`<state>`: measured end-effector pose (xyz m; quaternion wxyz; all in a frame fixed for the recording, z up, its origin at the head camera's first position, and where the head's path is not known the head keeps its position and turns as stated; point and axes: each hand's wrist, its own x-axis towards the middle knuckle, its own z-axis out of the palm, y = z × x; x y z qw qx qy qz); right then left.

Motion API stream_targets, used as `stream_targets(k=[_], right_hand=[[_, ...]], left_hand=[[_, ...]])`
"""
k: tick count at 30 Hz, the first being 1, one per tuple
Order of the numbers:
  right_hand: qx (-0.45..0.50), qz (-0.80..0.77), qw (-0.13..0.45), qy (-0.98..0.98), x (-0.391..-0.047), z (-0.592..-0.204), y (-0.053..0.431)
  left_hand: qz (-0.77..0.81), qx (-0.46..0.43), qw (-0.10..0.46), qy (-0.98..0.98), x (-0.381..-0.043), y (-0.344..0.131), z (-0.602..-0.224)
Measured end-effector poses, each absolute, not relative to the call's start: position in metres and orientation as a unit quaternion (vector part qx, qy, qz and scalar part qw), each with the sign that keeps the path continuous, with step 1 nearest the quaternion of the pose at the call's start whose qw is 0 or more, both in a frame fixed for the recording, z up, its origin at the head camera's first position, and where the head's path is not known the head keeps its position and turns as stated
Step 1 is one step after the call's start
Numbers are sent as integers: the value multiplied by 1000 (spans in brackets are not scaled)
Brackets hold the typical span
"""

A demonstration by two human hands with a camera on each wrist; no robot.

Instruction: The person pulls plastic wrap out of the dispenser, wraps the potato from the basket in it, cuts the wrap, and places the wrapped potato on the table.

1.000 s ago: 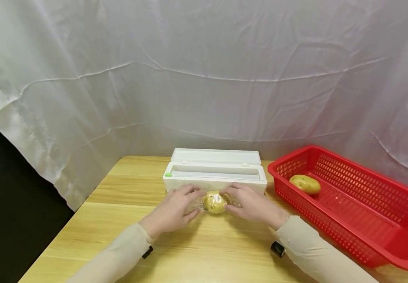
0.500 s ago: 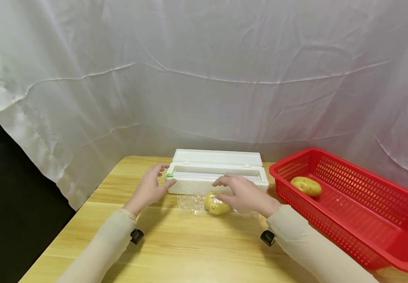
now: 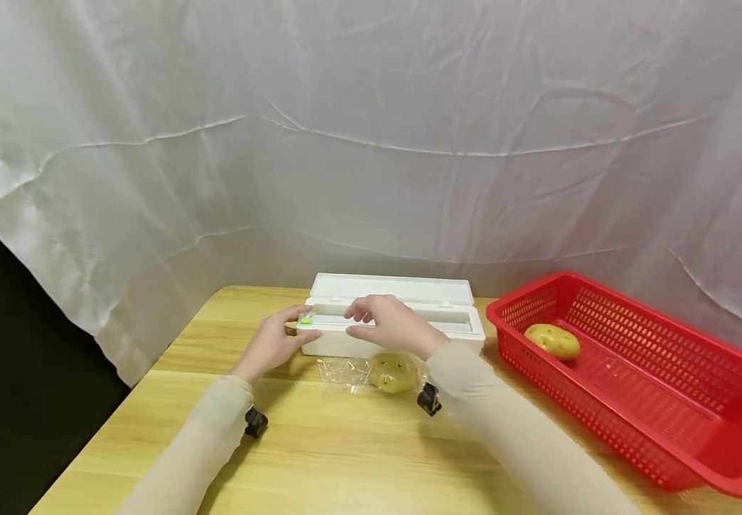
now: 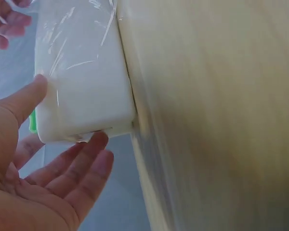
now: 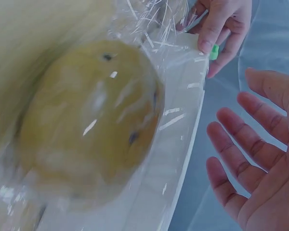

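Note:
A white cling film dispenser [image 3: 338,346] stands on the table with its lid raised and a green slide cutter [image 3: 306,321] at its left end. My left hand [image 3: 270,345] grips that left end, thumb on the front and fingers round the end wall, as the left wrist view shows. Over the middle of the dispenser my right hand [image 3: 393,323] hovers with relaxed fingers and nothing in them. Just in front of the box lies a potato [image 3: 393,373] with clear film [image 5: 154,24] over it, which spreads out loosely to its left.
To the right, a red perforated basket [image 3: 602,422] holds another potato [image 3: 554,341] near its left wall. A pale curtain [image 3: 371,179] hangs behind the wooden table [image 3: 345,458], whose left edge borders a dark area.
Both hands have left the wrapped potato. The left went left to the dispenser's end and now grips it; the right rose from the potato and moved left over the dispenser.

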<state>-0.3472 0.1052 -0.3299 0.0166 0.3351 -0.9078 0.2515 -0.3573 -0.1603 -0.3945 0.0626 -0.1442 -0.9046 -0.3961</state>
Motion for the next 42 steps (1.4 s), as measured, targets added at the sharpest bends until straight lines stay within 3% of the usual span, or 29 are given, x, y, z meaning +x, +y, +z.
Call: stream_targets(k=[17, 27, 35, 42], right_hand=[[285, 254, 18, -924, -376, -338, 42], [248, 227, 16, -942, -377, -339, 24], [249, 206, 22, -946, -379, -338, 15], [241, 205, 31, -948, -379, -338, 14]], left_hand=[[-340, -149, 89, -924, -365, -161, -393], [-364, -157, 36, -917, -362, -171, -389], [-334, -131, 59, -932, -362, -172, -388], [-350, -137, 45, -926, -363, -170, -386]])
